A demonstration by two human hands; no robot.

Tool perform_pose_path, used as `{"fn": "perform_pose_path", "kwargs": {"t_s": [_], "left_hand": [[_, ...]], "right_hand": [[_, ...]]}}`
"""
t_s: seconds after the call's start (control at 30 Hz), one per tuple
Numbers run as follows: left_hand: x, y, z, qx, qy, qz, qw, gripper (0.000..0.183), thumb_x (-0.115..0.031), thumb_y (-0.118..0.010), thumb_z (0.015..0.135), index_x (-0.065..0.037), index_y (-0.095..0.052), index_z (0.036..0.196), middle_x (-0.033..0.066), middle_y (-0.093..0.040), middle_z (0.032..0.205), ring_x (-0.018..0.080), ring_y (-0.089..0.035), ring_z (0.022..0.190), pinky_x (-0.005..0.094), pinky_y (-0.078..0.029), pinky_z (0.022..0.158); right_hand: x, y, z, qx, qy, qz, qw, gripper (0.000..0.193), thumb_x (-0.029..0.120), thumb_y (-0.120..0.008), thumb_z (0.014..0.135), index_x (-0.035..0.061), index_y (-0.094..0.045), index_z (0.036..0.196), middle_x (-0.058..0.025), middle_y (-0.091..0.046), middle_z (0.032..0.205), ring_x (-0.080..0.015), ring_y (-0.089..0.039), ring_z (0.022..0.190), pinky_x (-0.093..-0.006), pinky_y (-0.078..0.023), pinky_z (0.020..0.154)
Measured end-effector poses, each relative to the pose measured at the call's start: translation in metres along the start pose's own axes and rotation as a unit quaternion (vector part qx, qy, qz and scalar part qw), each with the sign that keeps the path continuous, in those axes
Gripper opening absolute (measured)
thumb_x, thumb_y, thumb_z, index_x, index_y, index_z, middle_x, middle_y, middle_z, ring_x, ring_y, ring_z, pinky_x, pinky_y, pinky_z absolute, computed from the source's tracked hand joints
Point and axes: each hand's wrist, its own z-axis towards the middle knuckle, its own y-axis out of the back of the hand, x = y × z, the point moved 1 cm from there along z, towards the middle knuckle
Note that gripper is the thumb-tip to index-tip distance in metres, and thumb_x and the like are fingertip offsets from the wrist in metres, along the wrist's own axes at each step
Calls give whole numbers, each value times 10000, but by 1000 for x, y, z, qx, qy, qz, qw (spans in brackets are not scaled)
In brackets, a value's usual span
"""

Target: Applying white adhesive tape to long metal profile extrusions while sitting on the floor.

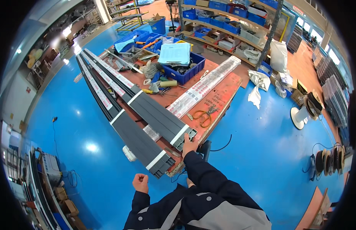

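My right hand (190,145) is closed on the near end of a long dark grey profile bundle (156,115), which has white bands around it. To its left lies a second grey profile bundle (137,140), banded the same way, its near end jutting past the table edge. Both run away to the far left, their far parts black with white printed film. My left hand (140,183) hangs off the table near the second bundle's end, fingers curled into a loose fist, nothing visible in it. Orange-handled scissors (203,118) lie right of the bundles.
The red worktable (224,92) also carries a film-wrapped bar (204,86), a blue crate (185,73) with papers on top, and loose tools. Behind stand shelves (224,30) with blue bins. Cable reels (329,161) stand at the right on the blue floor.
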Motion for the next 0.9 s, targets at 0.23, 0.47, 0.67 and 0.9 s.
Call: {"fn": "perform_pose_path", "kwargs": {"t_s": [0.23, 0.47, 0.67, 0.9], "left_hand": [[0, -30, 69, 137, -93, 74, 984, 64, -49, -685, 802, -36, -651, 855, 53, -628, 810, 152, -513, 722, 275, -465, 704], [-57, -52, 152, 147, -103, 190, 965, 245, -246, -740, 873, -6, -710, 908, 167, -689, 844, 287, -622, 784, 382, -529, 780], [-60, -104, 171, 331, -86, 114, 933, 214, -222, -713, 902, -12, -694, 939, 156, -683, 873, 268, -612, 758, 357, -518, 739], [-37, -134, 182, 543, -32, -31, 839, 169, -199, -682, 932, -35, -694, 972, 110, -690, 887, 218, -610, 720, 305, -511, 684]], "right_hand": [[15, 22, 2, 71, -40, 2, 997, 744, 428, -810, 835, 6, -531, 1380, -215, -691, 1113, -322, -697, 927, -412, -571, 821], [33, 55, 2, 160, -113, -137, 971, 678, 443, -749, 912, 13, -552, 1399, -131, -703, 1122, -246, -655, 952, -356, -512, 883], [16, 82, -57, -138, -15, -98, 985, 511, 382, -626, 1003, 43, -553, 1377, -122, -650, 1093, -257, -597, 816, -378, -474, 768], [88, 31, -187, -142, 304, -174, 926, 492, 108, -502, 1001, 97, -479, 1493, -111, -607, 1342, -302, -607, 885, -401, -462, 827]]}}
